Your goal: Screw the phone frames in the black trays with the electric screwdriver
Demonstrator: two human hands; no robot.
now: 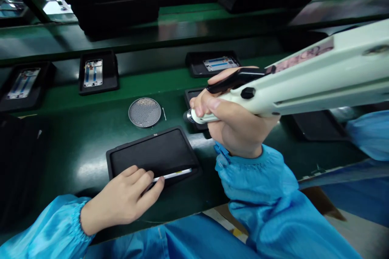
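Observation:
My left hand (pixel 126 196) grips a thin phone part with a white edge (pixel 178 174), tilted up nearly edge-on over the near side of a black tray (pixel 148 149). Only its edge shows; its face is turned out of sight. A pale green electric screwdriver (pixel 319 77) fills my right hand (pixel 237 119), fingers wrapped round its front end near the black lever. Its silver nose (pixel 189 116) points left, above the bench and clear of the phone part. A round perforated dish (pixel 144 113) holding tiny screws sits beyond the tray.
Black trays with open phone frames (pixel 93 73) (pixel 221 64) (pixel 24 83) line the green bench. Another tray (pixel 191 96) is partly hidden behind my right hand. A small white stick (pixel 164 113) lies beside the dish. Black bins (pixel 114 10) and co-workers in pink sleeves are at the back.

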